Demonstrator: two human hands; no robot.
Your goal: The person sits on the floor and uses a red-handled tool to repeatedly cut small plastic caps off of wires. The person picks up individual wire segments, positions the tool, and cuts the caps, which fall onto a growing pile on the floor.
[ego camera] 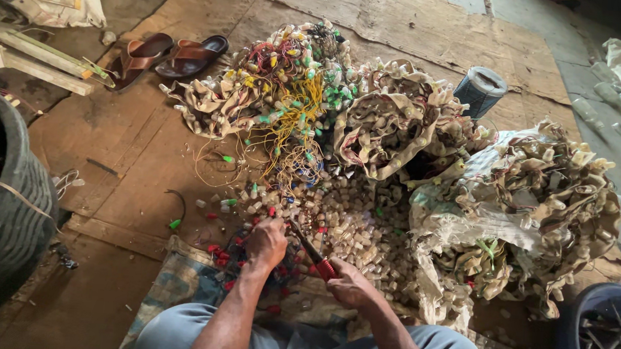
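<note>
Just below the middle of the frame, the right hand (350, 283) is closed around the red handles of a pair of cutting pliers (310, 251), whose long axis runs up and to the left so the dark nose ends beside the left hand (267, 243). The left hand is curled shut, knuckles up, over small red-capped bulb holders (236, 253); what it pinches is hidden. The holders lie left of and under the tool's tip, nearer the left hand, with the pale heap of cut sockets (350, 228) just above.
</note>
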